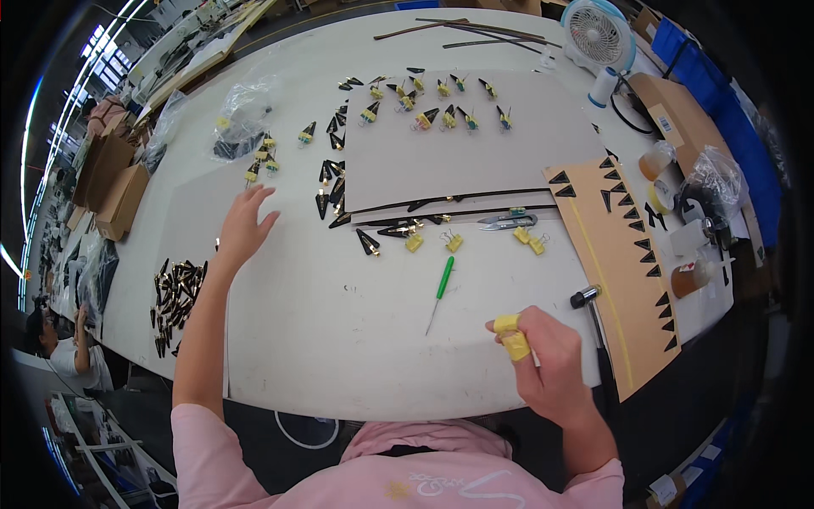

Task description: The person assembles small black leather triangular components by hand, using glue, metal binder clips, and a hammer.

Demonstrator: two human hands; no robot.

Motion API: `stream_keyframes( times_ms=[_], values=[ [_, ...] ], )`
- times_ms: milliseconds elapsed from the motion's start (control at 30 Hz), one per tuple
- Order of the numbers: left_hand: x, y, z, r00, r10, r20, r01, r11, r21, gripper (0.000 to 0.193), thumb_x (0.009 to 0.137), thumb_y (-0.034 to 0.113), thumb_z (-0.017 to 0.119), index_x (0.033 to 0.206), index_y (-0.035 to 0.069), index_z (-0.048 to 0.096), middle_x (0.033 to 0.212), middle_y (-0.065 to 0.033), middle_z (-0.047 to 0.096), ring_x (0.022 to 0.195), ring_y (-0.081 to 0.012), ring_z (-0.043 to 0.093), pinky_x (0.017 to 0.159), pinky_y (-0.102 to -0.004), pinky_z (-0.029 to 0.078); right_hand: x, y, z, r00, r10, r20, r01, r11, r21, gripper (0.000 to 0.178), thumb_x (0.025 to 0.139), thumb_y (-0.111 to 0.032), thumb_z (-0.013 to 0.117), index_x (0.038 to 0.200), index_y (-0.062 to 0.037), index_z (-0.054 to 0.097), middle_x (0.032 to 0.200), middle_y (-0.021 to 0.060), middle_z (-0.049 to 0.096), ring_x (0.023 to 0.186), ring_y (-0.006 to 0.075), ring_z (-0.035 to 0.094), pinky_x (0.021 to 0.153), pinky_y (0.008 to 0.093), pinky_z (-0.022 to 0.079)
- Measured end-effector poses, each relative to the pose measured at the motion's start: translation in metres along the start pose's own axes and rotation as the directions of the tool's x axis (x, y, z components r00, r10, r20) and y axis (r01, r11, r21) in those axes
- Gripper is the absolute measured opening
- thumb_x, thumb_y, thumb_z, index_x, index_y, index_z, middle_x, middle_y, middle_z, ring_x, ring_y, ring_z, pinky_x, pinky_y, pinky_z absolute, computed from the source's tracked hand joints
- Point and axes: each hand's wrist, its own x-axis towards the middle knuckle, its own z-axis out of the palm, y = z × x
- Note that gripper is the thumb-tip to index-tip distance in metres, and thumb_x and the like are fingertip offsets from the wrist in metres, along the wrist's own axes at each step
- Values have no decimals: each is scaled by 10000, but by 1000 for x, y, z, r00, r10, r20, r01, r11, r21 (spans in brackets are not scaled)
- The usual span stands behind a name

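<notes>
My left hand (244, 229) is stretched out at the left of the table, thumb apart from the fingers and nothing visible in it. Just beyond its fingertips lies a small cluster of black pointed pieces with yellow binder clips (264, 159) on them. My right hand (547, 360) is closed near the front edge, with yellow tape around the thumb and a finger. Whatever is between those fingers, if anything, is hidden. A green-handled awl (444, 277) lies to its left, and loose yellow binder clips (454, 243) lie farther up.
A heap of black pieces (178, 297) lies at left. More clipped pieces (448, 117) stand on a grey board (458, 165). Thread snips (509, 221) lie below it. At right are a hammer (586, 296), a tan board (615, 280) with black triangles, jars (691, 277) and a fan (596, 36).
</notes>
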Motion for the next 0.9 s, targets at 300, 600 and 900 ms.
stream_keyframes(
  times_ms=[300, 600, 900],
  values=[
    [192, 174, 106, 999, 30, 45, -7, 898, -441, 403, 859, 365, 668, 1113, 52, 652, 1049, -163, 647, 990, -316, 611, 848, -399, 491, 34, -107, -61, 781, -514, 356, 621, 571, -537, 457, 710, -373, 711, 1114, -180, 616, 947, 47, 605, 813, 167, 584, 746, 264, 505],
    [188, 148, 66, 978, -195, 68, 202, 834, -513, 304, 842, 284, 699, 959, 4, 683, 825, -89, 705, 752, -94, 652, 686, -251, 494, 17, -101, -70, 872, -453, 184, 464, 646, -606, 404, 730, -390, 661, 1040, -132, 631, 765, 31, 552, 689, 163, 560, 651, 219, 424],
    [-83, 179, -46, 822, -57, 566, 568, 156, -808, 136, 781, 73, 690, 892, 20, 631, 743, 8, 568, 659, -62, 519, 600, -194, 428, 7, 46, -89, 974, 188, 126, -156, 962, -224, 365, 768, -45, 658, 1130, -21, 611, 903, 148, 619, 834, 247, 635, 680, 349, 501]
  ],
)
